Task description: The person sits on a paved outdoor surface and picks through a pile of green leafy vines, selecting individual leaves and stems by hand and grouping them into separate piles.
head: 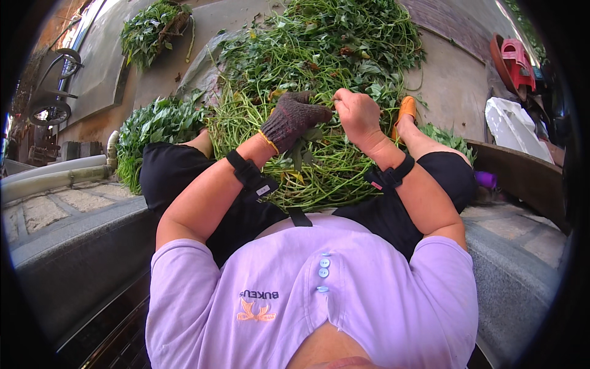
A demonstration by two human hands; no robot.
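Note:
My left hand (297,117) wears a dark knitted glove with a yellow cuff edge. It is closed around a leafy green vine, whose leaves (302,148) hang below the palm. Bare and just to its right, my right hand (358,116) has thumb and fingers pinched together, seemingly on a thin stem; the fingertips hide most of it. Both hands are above a large heap of cut green vines (322,55), which look like sweet potato vines. Bare stems (318,184) lie tangled between my legs.
A bunch of leafy stems (159,121) stands by my left leg, with another bundle (154,30) farther off. Pale pipes (55,174) run at left. A red plastic stool (517,60), a white foam piece (514,124) and a brown board (516,173) are at right.

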